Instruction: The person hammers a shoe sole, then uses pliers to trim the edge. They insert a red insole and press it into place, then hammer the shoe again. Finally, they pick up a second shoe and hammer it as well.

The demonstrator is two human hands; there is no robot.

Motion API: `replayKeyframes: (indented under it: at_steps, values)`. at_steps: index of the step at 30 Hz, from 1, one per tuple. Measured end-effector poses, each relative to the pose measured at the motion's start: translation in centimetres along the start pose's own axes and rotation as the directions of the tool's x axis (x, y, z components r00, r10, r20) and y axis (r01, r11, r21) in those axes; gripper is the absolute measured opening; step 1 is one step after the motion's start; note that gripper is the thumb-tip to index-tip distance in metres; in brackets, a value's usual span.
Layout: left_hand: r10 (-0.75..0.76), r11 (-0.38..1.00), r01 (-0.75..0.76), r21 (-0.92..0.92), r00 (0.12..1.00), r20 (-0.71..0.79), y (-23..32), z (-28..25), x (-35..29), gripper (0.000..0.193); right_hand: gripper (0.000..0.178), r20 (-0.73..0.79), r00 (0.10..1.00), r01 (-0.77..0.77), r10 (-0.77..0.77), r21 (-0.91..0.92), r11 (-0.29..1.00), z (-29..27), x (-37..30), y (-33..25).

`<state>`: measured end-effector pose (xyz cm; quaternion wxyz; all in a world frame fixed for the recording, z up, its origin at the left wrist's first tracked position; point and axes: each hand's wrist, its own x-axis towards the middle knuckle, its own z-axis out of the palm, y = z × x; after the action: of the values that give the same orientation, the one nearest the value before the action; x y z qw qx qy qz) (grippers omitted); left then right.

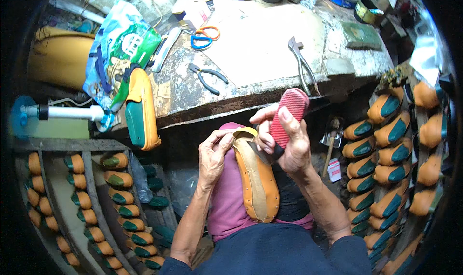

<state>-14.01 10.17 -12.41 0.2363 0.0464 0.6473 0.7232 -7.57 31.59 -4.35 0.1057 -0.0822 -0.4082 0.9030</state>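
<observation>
An orange-tan leather shoe upper (270,183) lies on my lap with its underside facing up. A beige insole strip (253,178) runs along its middle, and small tack heads dot the turned-in edge. My left hand (214,154) pinches the yellowish leather edge (247,131) at the shoe's far end. Just above and to the right of that end, my right hand (292,140) is closed around a red ribbed tool (292,112) with a black lower end. Its working part cannot be made out. The fingertips of that hand are close to the shoe's far end.
On the workbench (183,99) lie black-handled pliers (209,78), steel pincers (302,65) and scissors (204,37). An orange and green shoe (141,111) leans at its left edge. Racks of similar shoes (128,210) flank me, with more shoes (391,130) at the right.
</observation>
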Motion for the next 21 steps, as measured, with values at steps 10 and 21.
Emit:
replayKeyframes:
  at_steps: [10, 21]
  values:
    - [0.287, 0.816, -0.329, 0.476, 0.944, 0.160, 2.4, 4.0, 0.5, 0.030, 0.060, -0.096, 0.980, -0.107, -0.174, -0.993, -0.051, -5.2, 11.6, -10.7]
    - [0.018, 0.995, 0.017, -0.095, 0.932, 0.362, -0.4, -1.5, -0.6, 0.076, 0.015, 0.041, 0.995, 0.060, -0.095, -0.978, 0.199, -5.2, 11.1, -8.9]
